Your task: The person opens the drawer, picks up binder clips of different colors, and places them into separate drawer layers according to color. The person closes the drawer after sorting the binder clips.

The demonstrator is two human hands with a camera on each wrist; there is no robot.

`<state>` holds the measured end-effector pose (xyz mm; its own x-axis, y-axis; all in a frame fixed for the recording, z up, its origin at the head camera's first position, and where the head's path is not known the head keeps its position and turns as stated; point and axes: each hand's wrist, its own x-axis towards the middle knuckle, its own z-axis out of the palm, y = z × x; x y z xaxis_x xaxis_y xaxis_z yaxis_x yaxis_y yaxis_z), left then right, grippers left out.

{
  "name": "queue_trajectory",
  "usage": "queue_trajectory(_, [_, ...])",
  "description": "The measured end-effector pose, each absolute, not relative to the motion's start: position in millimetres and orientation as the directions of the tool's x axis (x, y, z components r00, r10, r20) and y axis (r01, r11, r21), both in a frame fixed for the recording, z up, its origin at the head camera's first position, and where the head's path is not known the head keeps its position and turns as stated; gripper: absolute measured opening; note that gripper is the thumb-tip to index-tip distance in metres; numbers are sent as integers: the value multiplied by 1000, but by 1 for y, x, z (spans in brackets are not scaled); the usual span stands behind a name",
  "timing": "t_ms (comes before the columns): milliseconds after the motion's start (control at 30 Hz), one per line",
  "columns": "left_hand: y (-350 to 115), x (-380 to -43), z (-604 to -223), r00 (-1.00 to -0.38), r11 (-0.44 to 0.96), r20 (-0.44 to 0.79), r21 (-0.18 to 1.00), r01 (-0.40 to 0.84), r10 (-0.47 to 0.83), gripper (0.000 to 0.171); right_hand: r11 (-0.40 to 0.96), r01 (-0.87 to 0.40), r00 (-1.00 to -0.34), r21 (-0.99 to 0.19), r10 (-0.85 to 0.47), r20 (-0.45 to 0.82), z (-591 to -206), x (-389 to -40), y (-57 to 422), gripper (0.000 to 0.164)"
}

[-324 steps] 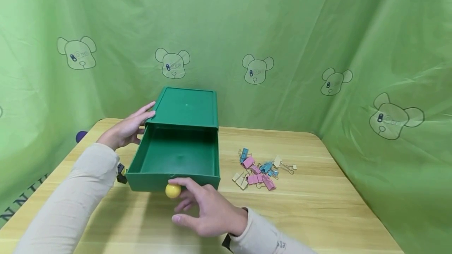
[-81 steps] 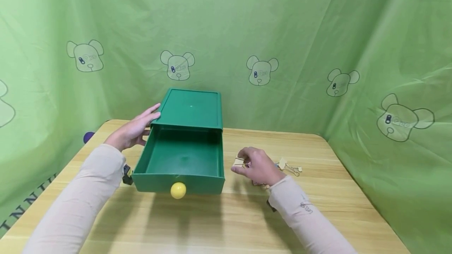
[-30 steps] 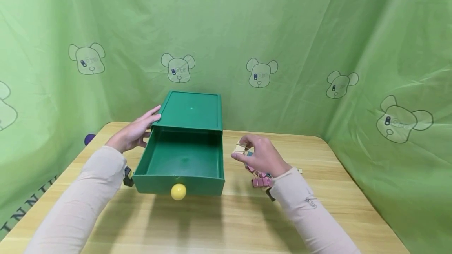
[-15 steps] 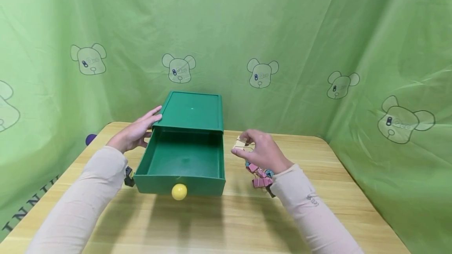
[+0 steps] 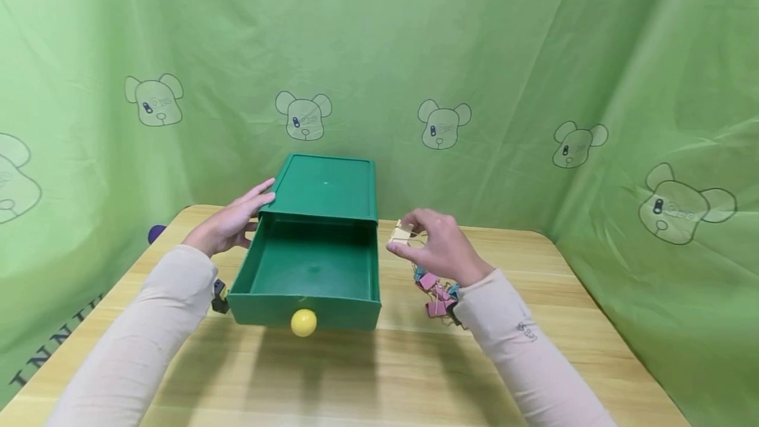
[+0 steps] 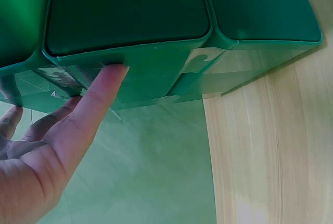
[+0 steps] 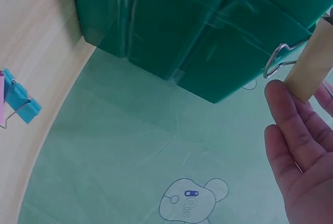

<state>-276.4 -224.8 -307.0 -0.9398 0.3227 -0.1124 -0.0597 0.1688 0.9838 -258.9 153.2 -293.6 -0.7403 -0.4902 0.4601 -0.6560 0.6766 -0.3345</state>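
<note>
My left hand (image 5: 228, 221) rests with extended fingers against the left side of a green drawer cabinet (image 5: 326, 184). In the left wrist view, a fingertip touches the cabinet's side (image 6: 151, 73). The drawer (image 5: 305, 310), pulled out toward me, has a round yellow knob (image 5: 304, 323) and nothing visible inside. To the right of the cabinet, my right hand (image 5: 441, 246) pinches a cream binder clip (image 5: 402, 232) above the table. Its wire handle shows in the right wrist view, beside the fingers (image 7: 294, 130). Below that hand lies a pile of pink and blue binder clips (image 5: 437, 294), partly hidden by the wrist.
The wooden table (image 5: 551, 321) carries everything. A green curtain (image 5: 504, 51) printed with bear heads hangs behind it and along both sides. One blue binder clip (image 7: 22, 99) lies near the table edge in the right wrist view.
My right hand has left the knob, picked a cream binder clip from the pile and lifted it higher. The left hand stays against the cabinet; the drawer remains pulled out.
</note>
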Motion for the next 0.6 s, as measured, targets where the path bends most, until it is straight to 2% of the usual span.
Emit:
queue_trajectory(233, [-226,-278,-309,-942,172,-110,984,-57,316,71,643,-700,-696,-309,-519,496,-285,-258,148,43])
queue_trajectory(600, [-226,-278,-309,-944,180,-114,982,-60,311,69,615,-725,-673,-312,-533,513,-273,-256,137,42])
